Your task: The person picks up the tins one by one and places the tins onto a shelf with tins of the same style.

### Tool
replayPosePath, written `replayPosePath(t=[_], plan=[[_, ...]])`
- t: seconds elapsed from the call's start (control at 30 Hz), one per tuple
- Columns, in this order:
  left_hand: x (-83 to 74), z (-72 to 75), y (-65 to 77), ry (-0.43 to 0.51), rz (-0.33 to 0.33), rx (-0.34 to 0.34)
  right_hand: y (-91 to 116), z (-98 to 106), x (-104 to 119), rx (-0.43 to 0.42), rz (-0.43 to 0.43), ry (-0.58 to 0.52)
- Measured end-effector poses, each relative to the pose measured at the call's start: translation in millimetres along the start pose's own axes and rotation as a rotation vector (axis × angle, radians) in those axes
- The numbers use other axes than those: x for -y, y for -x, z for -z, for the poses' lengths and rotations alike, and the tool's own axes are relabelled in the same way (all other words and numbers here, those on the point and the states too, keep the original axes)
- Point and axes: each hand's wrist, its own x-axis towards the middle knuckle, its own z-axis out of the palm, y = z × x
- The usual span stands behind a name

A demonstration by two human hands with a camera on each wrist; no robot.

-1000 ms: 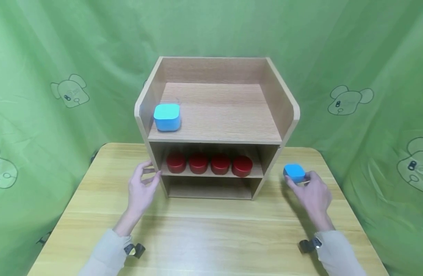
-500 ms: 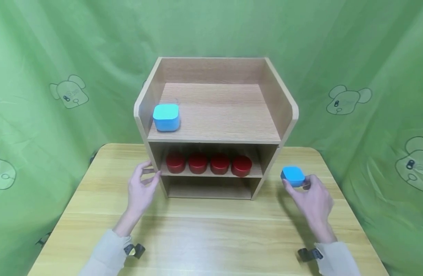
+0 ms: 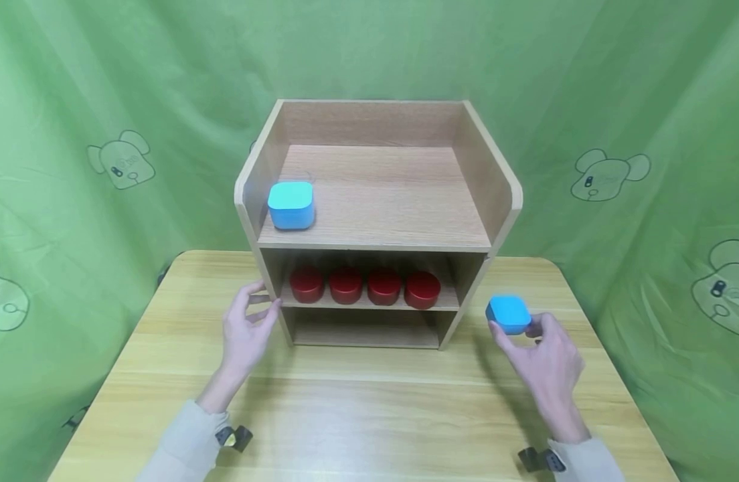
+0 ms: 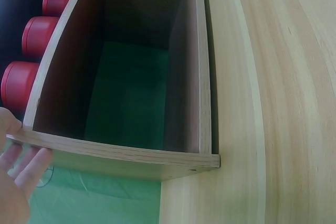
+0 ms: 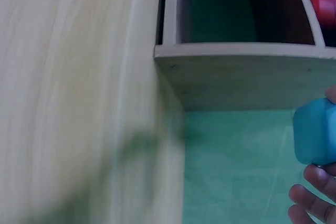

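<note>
To the right of the wooden shelf (image 3: 373,247), my right hand (image 3: 550,365) holds a small blue rounded-square box (image 3: 509,313) above the table, between thumb and fingers. In the right wrist view the same blue box (image 5: 315,131) is partly cut off by the frame edge. My left hand (image 3: 246,328) grips the shelf's left side panel, thumb at its front edge and fingers (image 4: 32,171) along the outer face. Another blue box (image 3: 292,206) stands at the front left of the top shelf. Several round red tins (image 3: 346,286) are lined up on the middle shelf.
The shelf unit stands on a light wooden table (image 3: 369,415), with raised side walls and a back wall round its top. Below the tins is a bottom compartment (image 3: 366,331). A green curtain (image 3: 369,47) hangs behind and at both sides.
My right hand has drawn the blue box a little toward me and to the left. The left hand has stayed on the side panel, and the tins have not moved.
</note>
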Motion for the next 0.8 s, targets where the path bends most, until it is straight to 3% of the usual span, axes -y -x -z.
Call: replayPosePath(t=[0.4,0.63,0.8], plan=[[0.1,0.6,0.2,-0.001,0.003,-0.003,11.2,17.8,34.1,-0.227,0.235,-0.129],[-0.2,0.2,0.2,-0.002,0.003,-0.001,12.3,25.0,58.9,-0.32,0.326,-0.217],[0.2,-0.1,0.2,0.003,0.003,0.004,10.4,31.0,82.4,-0.377,0.439,-0.263]])
